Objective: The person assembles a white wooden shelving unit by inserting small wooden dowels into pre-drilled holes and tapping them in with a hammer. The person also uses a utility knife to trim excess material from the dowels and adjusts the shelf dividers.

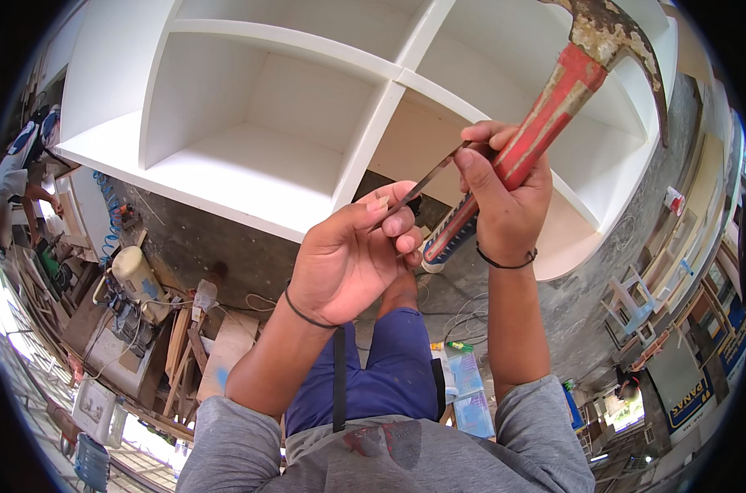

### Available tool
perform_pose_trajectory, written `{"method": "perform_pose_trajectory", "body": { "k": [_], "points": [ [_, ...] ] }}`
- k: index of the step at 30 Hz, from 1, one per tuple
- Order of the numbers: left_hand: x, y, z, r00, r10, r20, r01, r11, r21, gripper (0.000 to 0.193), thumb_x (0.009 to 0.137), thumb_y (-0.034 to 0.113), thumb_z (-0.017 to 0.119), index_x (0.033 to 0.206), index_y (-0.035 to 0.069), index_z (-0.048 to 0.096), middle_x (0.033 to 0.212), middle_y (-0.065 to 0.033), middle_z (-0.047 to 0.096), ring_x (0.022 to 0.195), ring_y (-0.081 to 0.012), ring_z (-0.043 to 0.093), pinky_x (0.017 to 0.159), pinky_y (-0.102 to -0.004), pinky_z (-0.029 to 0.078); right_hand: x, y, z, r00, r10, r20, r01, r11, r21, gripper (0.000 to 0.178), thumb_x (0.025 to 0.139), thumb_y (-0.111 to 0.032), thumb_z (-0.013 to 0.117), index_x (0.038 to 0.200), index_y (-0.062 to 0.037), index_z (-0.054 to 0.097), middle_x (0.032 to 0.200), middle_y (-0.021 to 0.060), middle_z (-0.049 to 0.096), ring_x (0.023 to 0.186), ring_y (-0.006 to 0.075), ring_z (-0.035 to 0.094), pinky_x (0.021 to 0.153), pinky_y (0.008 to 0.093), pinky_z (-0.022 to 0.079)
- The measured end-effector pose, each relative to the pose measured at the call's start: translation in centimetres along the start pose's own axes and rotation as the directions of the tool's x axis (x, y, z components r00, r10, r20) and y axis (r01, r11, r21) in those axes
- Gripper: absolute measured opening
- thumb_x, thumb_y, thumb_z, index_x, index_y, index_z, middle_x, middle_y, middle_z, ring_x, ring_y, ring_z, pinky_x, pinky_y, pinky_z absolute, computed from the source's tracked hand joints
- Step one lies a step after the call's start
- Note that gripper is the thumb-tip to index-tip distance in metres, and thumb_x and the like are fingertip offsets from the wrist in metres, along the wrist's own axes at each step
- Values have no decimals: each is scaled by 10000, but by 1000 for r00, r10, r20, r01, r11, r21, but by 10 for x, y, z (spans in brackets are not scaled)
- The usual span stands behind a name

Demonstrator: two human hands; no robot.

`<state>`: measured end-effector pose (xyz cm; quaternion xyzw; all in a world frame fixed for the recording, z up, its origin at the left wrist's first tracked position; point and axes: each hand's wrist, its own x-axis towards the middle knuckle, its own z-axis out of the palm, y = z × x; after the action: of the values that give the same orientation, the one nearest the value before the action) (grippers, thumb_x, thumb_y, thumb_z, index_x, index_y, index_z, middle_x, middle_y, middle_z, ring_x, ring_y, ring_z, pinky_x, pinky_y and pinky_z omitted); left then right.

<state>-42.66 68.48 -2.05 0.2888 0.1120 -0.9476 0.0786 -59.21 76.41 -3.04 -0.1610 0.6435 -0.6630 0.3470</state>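
My right hand (516, 201) is closed around the red and dark blue handle of a claw hammer (557, 111), whose worn, rusty head points up and away to the right. Its thumb and forefinger also pinch the far end of a thin dark strip (437, 170). The fingers of my left hand (340, 267) are curled onto the near end of that strip, so it spans both hands at a slant. What kind of strip it is, I cannot make out. Just beyond my hands lies a large white shelf unit (233, 185) with open compartments and a rounded right corner.
Lower left, a cream air compressor tank (140, 279) stands near wood offcuts (178, 353) and a blue coiled hose (108, 218). Another person (24, 168) works at the far left. Loose cables (471, 316) lie on the concrete floor. A small white frame (631, 296) stands right.
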Motion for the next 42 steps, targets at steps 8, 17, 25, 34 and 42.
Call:
{"method": "perform_pose_trajectory", "body": {
  "k": [8, 17, 25, 34, 42],
  "points": [
    [1, -5, 4, 997, 73, 2, -72, 986, 147, 397, 928, 219, 621, 1275, 52, 525, 843, -11, 531, 855, -159, 526, 842, -338, 430, 2, 1, -4, 1000, 24, -1, -24, 1000, -3, 232, 844, 62, 692, 942, -17, 497, 1066, 155, 622, 797, 81, 587, 686, 216, 500],
    [3, -12, 11, 996, 86, -24, -80, 977, 199, 431, 879, 187, 694, 1250, 71, 507, 839, -23, 544, 846, -171, 540, 858, -345, 451, 0, 10, -10, 994, 111, 12, -111, 993, 33, 269, 839, 12, 719, 996, -38, 506, 1064, 144, 662, 728, 68, 592, 598, 211, 499],
    [4, -16, 13, 996, 77, -47, -65, 974, 219, 399, 882, 153, 704, 1221, 81, 506, 830, -26, 565, 848, -178, 555, 840, -338, 465, -2, 16, -12, 986, 159, 38, -163, 976, 143, 279, 845, 11, 710, 1022, -48, 503, 1077, 161, 660, 724, 91, 599, 591, 222, 507],
    [5, -24, 18, 967, 190, -168, -135, 946, 294, 284, 935, 115, 654, 1179, 59, 521, 857, -25, 595, 817, -145, 570, 803, -294, 473, -4, 27, -13, 978, 196, 65, -206, 955, 213, 264, 852, 32, 679, 1022, -52, 495, 1103, 192, 645, 682, 103, 583, 579, 234, 502],
    [7, -28, 13, 859, 502, -102, -313, 672, 671, 322, 918, 36, 666, 1166, -15, 467, 904, -73, 639, 809, -75, 596, 733, -222, 493, -8, 30, -16, 962, 272, 5, -269, 949, 164, 260, 834, 29, 667, 1003, -50, 486, 1170, 231, 618, 625, 96, 565, 567, 228, 491]
  ]
}}
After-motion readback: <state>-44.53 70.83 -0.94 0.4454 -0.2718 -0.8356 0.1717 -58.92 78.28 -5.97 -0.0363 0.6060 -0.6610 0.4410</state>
